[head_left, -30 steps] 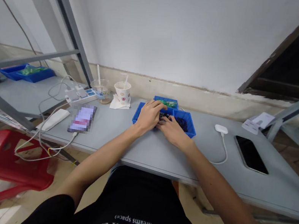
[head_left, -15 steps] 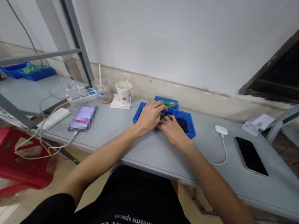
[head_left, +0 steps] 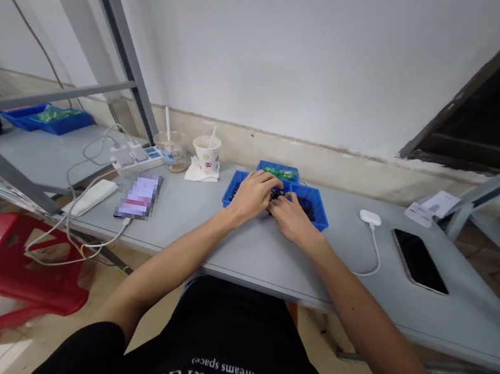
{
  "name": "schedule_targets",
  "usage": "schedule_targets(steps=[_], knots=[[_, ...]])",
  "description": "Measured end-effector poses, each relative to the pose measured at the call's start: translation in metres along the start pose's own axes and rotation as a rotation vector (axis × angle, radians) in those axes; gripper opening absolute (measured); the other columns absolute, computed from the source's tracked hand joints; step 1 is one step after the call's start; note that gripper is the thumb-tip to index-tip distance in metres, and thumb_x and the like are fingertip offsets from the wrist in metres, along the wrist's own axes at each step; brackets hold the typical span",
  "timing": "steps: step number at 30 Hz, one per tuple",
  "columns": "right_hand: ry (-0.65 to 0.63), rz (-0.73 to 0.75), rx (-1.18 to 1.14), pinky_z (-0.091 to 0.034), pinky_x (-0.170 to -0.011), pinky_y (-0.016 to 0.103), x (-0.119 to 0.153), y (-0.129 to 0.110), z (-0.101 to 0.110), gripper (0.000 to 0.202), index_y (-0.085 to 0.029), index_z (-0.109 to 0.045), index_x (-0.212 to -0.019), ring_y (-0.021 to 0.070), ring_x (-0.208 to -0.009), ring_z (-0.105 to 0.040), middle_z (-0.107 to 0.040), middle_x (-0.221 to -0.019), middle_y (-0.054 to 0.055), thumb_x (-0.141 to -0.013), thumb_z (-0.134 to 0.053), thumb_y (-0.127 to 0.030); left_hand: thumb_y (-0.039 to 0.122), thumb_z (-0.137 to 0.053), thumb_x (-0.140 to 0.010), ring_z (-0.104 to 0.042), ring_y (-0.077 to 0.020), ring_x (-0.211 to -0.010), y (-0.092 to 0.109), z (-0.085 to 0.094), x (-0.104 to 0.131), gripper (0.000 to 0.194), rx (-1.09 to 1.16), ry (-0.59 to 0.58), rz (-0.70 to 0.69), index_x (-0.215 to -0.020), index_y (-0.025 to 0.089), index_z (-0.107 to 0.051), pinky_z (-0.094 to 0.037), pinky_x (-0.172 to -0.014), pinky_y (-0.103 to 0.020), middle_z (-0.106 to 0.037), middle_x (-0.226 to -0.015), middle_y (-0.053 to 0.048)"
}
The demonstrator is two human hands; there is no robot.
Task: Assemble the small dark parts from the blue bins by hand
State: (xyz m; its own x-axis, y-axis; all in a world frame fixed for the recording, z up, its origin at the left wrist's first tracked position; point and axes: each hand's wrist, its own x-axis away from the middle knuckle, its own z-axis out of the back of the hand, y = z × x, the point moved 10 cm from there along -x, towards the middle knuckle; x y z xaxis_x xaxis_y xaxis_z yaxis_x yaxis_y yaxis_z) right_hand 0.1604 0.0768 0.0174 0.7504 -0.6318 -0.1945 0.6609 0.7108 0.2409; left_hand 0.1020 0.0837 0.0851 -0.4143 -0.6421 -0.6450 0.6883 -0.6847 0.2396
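My left hand (head_left: 253,193) curls over the middle of two blue bins, its fingers bent around a dark piece with pale specks (head_left: 276,194). My right hand (head_left: 291,215) meets it from the other side, with fingertips pinched against that same piece; anything small between them is too tiny to make out. Under my left hand the left blue bin (head_left: 226,198) is mostly covered, and a few dark bits show at its edge. Small dark parts (head_left: 308,209) lie in the right blue bin (head_left: 323,213), just beyond my right hand.
Behind stands another blue bin (head_left: 277,167) with green packets. To the left are a paper cup (head_left: 207,157), a plastic cup (head_left: 175,158), a power strip (head_left: 142,157) and a phone (head_left: 139,195). A white earphone case (head_left: 370,218) and dark phone (head_left: 419,261) lie right.
Both hands stay at the bins. The fingers of my right hand have shifted slightly against the dark piece, which has turned a little.
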Motion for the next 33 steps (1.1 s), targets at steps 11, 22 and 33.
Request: schedule_targets(steps=[11, 22, 33], knots=[[0.140, -0.119, 0.005, -0.029, -0.095, 0.043, 0.002, 0.012, 0.014, 0.027, -0.015, -0.069, -0.107, 0.0283, -0.099, -0.061, -0.074, -0.101, 0.012, -0.094, -0.048, -0.004, 0.006, -0.040, -0.097, -0.062, -0.0242, -0.110, -0.001, -0.003, 0.001, 0.039, -0.005, -0.003, -0.013, -0.115, 0.020, -0.072, -0.047, -0.096, -0.039, -0.073, -0.116, -0.007], [0.689, -0.144, -0.194, -0.038, -0.097, 0.040, 0.035, 0.042, 0.080, 0.021, -0.022, -0.069, -0.102, 0.0212, -0.091, -0.068, -0.079, -0.098, 0.004, -0.105, -0.049, -0.019, 0.021, -0.047, -0.105, -0.062, -0.0250, -0.111, -0.002, -0.013, 0.001, 0.033, -0.035, -0.039, -0.002, -0.129, 0.020, -0.069, -0.049, -0.098, -0.041, -0.072, -0.122, -0.007], [0.700, -0.238, -0.264, -0.038, -0.099, 0.042, 0.041, 0.061, 0.078, 0.026, -0.023, -0.071, -0.102, 0.0210, -0.085, -0.070, -0.080, -0.095, 0.004, -0.107, -0.046, -0.027, 0.026, -0.044, -0.107, -0.062, -0.0231, -0.107, 0.006, -0.007, 0.000, 0.031, -0.007, -0.029, -0.028, -0.123, 0.021, -0.071, -0.049, -0.097, -0.039, -0.074, -0.117, -0.006]])
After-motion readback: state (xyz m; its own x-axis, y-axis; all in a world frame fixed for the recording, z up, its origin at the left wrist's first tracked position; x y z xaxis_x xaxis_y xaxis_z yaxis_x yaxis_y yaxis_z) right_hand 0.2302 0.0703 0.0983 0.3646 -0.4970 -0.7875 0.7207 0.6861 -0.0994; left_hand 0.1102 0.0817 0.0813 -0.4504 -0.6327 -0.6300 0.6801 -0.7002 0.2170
